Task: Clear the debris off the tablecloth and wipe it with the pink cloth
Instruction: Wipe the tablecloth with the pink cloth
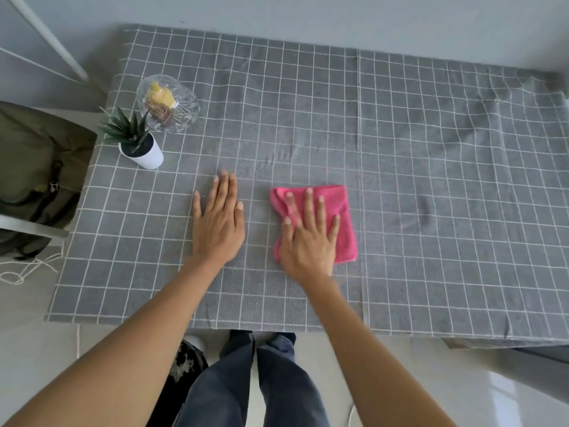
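At the frame's centre the folded pink cloth (334, 221) is pressed flat under the right hand (308, 241), fingers released on both hands, and the gray checked tablecloth (308, 118) could be bunched if the left hand (218, 223) is lifted.

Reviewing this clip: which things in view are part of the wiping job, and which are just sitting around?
Part of the job:
pink cloth, folded, flat under the right hand
grey checked tablecloth
left hand, flat on the tablecloth beside the cloth

Just lying about:
small potted plant near the table's left edge
glass dish behind it
olive bag on the chair at left
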Tool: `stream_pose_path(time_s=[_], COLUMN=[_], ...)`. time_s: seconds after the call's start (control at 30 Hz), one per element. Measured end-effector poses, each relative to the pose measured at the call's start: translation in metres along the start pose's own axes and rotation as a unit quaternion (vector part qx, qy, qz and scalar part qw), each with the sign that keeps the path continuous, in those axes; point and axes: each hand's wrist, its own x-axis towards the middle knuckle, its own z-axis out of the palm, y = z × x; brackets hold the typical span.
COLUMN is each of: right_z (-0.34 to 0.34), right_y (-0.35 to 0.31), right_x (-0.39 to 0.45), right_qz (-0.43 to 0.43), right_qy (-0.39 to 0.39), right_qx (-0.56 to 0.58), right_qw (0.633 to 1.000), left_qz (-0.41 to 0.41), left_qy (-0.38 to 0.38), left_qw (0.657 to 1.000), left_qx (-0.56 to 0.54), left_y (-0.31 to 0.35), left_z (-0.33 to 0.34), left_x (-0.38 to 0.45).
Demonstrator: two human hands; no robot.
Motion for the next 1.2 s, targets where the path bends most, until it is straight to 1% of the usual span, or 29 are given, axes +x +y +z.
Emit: stream_pose_path(time_s=[0.07,0.2,0.27,0.4,0.47,0.53,0.57,0.73,0.87,0.93,1.07,1.13,1.2], right_z=[0.013,0.014,0.007,-0.008,-0.011,-0.01,-0.007,0.019,0.016,0.009,-0.01,-0.012,-0.009], right_y=[-0.018,-0.008,0.011,0.051,0.053,0.041,0.032,-0.006,0.01,0.029,0.066,0.069,0.062], right_x=[-0.015,-0.016,-0.012,-0.011,-0.012,-0.016,-0.021,-0.054,-0.049,-0.044,-0.033,-0.03,-0.029], right_qz=[-0.045,-0.069,-0.043,0.066,0.091,0.1,0.091,-0.014,-0.032,0.002,0.129,0.162,0.175], right_qy=[-0.008,0.004,0.003,0.026,0.026,0.018,0.014,-0.019,0.001,0.013,0.045,0.054,0.064], right_qx=[0.001,-0.01,-0.025,-0.041,-0.026,-0.007,-0.003,-0.008,-0.034,-0.038,-0.017,0.004,0.012], right_qw=[0.999,0.998,0.999,0.997,0.995,0.995,0.996,1.0,0.999,0.999,0.991,0.985,0.982], left_qz=[0.006,0.019,0.017,0.017,0.009,0.002,0.0,-0.007,0.001,0.002,0.002,0.003,-0.001], left_qy=[0.005,0.01,0.009,0.006,0.005,0.007,0.007,0.008,0.007,0.005,0.002,-0.002,-0.015], left_qw=[1.0,1.0,1.0,1.0,1.0,1.0,1.0,1.0,1.0,1.0,1.0,1.0,1.0], left_qx=[0.002,0.002,0.0,0.003,0.008,0.016,0.017,0.009,0.006,0.007,0.006,0.001,-0.01], left_y=[-0.001,-0.002,-0.002,-0.002,-0.001,0.001,0.001,0.002,0.001,0.001,0.0,0.001,0.0], left_z=[0.001,0.0,0.0,0.0,0.0,0.001,0.001,0.0,-0.001,-0.001,0.0,-0.001,-0.002], left_x=[-0.001,-0.002,-0.003,-0.003,-0.004,-0.004,-0.004,-0.003,-0.003,-0.004,-0.004,-0.003,-0.004])
